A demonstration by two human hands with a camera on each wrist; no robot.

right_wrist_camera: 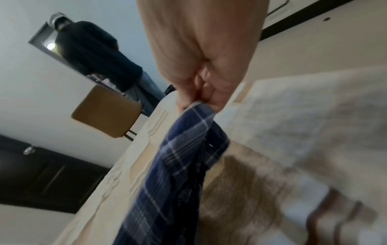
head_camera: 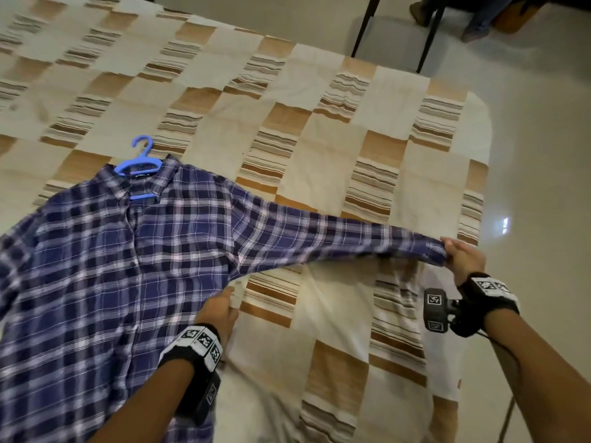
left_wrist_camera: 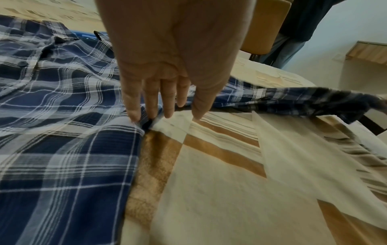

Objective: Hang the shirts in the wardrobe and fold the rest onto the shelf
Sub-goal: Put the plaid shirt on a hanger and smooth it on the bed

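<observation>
A blue plaid shirt (head_camera: 105, 270) lies spread on the bed with a blue plastic hanger (head_camera: 138, 164) inside its collar, hook pointing away from me. My right hand (head_camera: 460, 254) pinches the cuff (right_wrist_camera: 194, 116) of the right sleeve (head_camera: 335, 238) and holds it stretched out over the bed's right side, lifted a little. My left hand (head_camera: 224, 310) lies flat with straight fingers (left_wrist_camera: 134, 106) pressing the shirt's side edge near the armpit (left_wrist_camera: 146, 124).
The bed wears a cream, tan and striped patchwork cover (head_camera: 319, 129). Its right edge (head_camera: 483, 174) meets pale floor. A chair (head_camera: 396, 33) and a person's feet (head_camera: 447, 14) are beyond the far corner. A dark cabinet (right_wrist_camera: 41, 179) stands in the right wrist view.
</observation>
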